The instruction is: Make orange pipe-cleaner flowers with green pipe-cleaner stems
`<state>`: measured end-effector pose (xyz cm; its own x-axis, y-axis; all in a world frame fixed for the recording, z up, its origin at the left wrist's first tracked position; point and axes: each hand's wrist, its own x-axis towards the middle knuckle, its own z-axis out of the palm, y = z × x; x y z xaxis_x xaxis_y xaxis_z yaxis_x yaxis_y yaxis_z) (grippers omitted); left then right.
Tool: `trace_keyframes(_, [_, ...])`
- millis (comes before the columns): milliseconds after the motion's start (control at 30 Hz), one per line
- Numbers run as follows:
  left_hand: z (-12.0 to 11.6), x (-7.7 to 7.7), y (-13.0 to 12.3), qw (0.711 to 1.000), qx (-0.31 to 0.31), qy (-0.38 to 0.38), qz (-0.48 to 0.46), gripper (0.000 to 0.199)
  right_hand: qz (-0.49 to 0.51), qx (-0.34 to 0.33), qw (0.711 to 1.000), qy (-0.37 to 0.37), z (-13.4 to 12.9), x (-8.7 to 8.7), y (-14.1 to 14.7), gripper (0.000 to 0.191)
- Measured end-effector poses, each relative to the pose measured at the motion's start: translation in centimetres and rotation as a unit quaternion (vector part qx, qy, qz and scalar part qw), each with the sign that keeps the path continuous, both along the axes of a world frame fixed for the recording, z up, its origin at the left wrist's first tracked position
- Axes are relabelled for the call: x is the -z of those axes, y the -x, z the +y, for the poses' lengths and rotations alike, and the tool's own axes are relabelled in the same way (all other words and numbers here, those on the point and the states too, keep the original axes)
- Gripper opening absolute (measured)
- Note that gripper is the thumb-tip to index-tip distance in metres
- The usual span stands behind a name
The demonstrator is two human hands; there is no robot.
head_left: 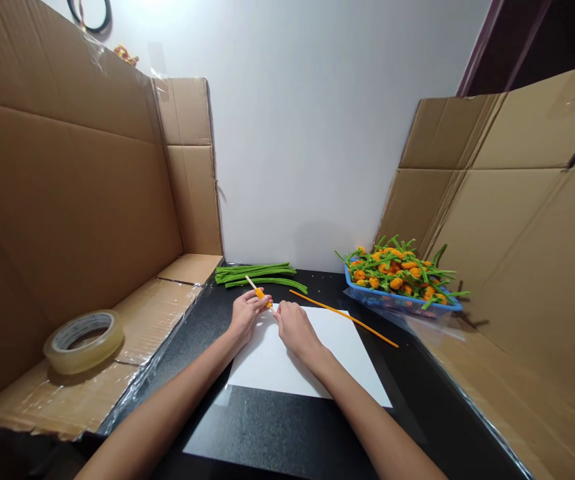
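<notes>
Between my hands is a thin pale wooden stick (250, 283) with an orange pipe cleaner (260, 293) coiled round it. My left hand (245, 316) pinches the stick near the orange coil, and the stick's upper end points up and left. My right hand (294, 327) is closed at the stick's lower end; what its fingertips grip is mostly hidden. Both hands are over a white sheet of paper (352, 373). A straight orange pipe cleaner (342, 313) lies slantwise across the paper's right edge.
Green pipe cleaners (257, 272) lie bundled at the back of the black table (267, 427). A blue basket (402, 299) at the right holds many orange and green pipe-cleaner pieces. A tape roll (85, 341) rests on cardboard at the left. Cardboard walls (67, 173) stand on both sides.
</notes>
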<state>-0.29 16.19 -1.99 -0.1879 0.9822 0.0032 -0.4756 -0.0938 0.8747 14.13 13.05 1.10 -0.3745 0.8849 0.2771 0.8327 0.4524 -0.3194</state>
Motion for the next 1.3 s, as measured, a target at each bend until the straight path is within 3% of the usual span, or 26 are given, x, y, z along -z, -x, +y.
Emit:
trace_keyframes(267, [-1.0,-0.1,-0.3,0.987,0.134,-0.033,0.084,0.062,0.128,0.000,0.991,0.047,0.1,1.6,-1.0,0.013])
trace_keyframes(467, [-0.4,0.5,0.2,0.988,0.102,-0.034,0.114,0.052,0.126,-0.029,0.990,0.055,0.1,1.9,-1.3,0.017])
trace_keyframes(633, [-0.6,0.2,0.2,0.974,0.141,-0.045,0.170,0.052,0.160,-0.035,0.985,0.053,0.6,2.3,-1.6,0.012])
trace_keyframes(700, [-0.7,-0.1,0.1,0.965,0.147,-0.061,0.208,0.048,0.241,-0.030,0.968,0.065,1.3,2.3,-1.8,0.020])
trace_keyframes(800, [-0.8,-0.2,0.0,0.945,0.144,-0.085,0.281,0.039,0.406,-0.056,0.906,0.104,2.3,2.1,-2.1,0.035])
trace_keyframes(933, [-1.4,-0.7,0.3,0.887,0.144,-0.113,0.425,0.021,0.506,-0.052,0.854,0.108,2.6,1.5,-2.3,0.053])
trace_keyframes(1067, [-2.4,-1.9,0.5,0.782,0.105,-0.153,0.595,0.016,0.561,-0.125,0.810,0.118,1.6,0.4,-2.1,0.057])
trace_keyframes(1133, [-2.7,-2.5,0.7,0.730,0.067,-0.155,0.662,0.018,0.579,-0.150,0.792,0.120,1.0,-0.2,-2.2,0.050])
trace_keyframes(1233, [-2.7,-3.2,1.2,0.666,0.023,-0.142,0.732,0.019,0.585,-0.158,0.782,0.146,0.7,-0.8,-2.4,0.046])
trace_keyframes(1300, [-2.5,-3.4,1.5,0.634,0.011,-0.134,0.762,0.020,0.565,-0.151,0.797,0.151,0.8,-0.7,-2.5,0.046])
